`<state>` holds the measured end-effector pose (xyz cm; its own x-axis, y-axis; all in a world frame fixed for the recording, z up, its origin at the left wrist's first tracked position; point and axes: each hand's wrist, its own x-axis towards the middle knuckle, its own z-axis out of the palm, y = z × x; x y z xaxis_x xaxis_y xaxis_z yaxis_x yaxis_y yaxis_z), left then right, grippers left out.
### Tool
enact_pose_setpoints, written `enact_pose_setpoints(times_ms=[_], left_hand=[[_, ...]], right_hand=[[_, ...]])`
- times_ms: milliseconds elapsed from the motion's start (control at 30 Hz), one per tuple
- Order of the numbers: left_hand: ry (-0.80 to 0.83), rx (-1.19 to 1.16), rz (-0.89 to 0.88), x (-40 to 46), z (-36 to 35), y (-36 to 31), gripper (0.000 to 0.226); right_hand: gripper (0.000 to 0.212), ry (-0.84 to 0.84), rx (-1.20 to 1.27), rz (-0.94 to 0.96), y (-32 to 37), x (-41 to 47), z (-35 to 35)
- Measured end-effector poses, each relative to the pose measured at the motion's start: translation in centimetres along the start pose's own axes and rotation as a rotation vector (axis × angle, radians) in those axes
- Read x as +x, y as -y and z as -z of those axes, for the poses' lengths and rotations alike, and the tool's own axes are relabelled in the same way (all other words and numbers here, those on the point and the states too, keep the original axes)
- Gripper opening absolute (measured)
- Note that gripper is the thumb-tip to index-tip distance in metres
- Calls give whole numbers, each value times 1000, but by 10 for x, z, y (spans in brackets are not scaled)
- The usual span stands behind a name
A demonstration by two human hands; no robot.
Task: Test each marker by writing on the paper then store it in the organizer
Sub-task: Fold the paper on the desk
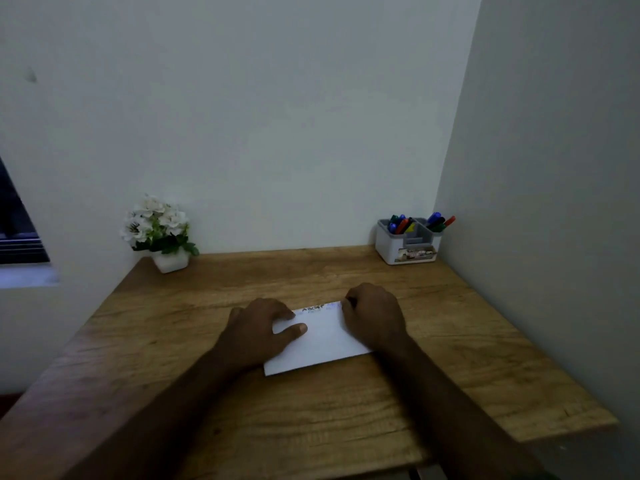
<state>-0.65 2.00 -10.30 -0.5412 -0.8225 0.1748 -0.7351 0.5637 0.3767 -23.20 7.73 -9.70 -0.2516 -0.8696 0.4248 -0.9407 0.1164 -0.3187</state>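
Both of your hands rest on the white paper (320, 341), and neither one holds a marker. Your left hand (258, 332) lies on the paper's left end with its fingers loosely bent and the thumb stretched flat across the sheet, pressing it to the wooden desk (346, 410). Your right hand (374, 315) sits on the paper's right end with the fingers curled under into a loose fist; you cannot tell from this view whether anything is pinched inside it.

Along the paper's far edge runs a short line of handwriting in dark ink, with fainter blue marks beside it.

Your markers (401, 224) stand well apart from your hands, in the grey and white organizer (407, 249) at the desk's far right corner, close to both walls. One bunch with blue, green, orange and black caps fills its left compartment; another bunch (438, 221) leans out of the right one. Nothing lies between your hands and the organizer.

At the far left corner sits a small white pot of white flowers (159, 230). A dark window (17, 230) shows at the left edge. Both forearms reach in from the near edge, converging on the paper.
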Motion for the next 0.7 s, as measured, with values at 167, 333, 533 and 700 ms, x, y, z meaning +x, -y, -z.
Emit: enact_pose_setpoints(times_ms=[167, 333, 533, 700], left_hand=[[224, 162, 27, -12, 2, -11, 76], [254, 189, 23, 8, 1, -6, 81], [187, 184, -14, 26, -5, 4, 100], [168, 154, -50, 22, -13, 13, 89]], right_hand=[[31, 25, -118, -6, -2, -4, 5], [36, 33, -193, 22, -4, -1, 4], [34, 63, -212, 26, -12, 10, -1], [34, 99, -112, 20, -14, 1, -12]])
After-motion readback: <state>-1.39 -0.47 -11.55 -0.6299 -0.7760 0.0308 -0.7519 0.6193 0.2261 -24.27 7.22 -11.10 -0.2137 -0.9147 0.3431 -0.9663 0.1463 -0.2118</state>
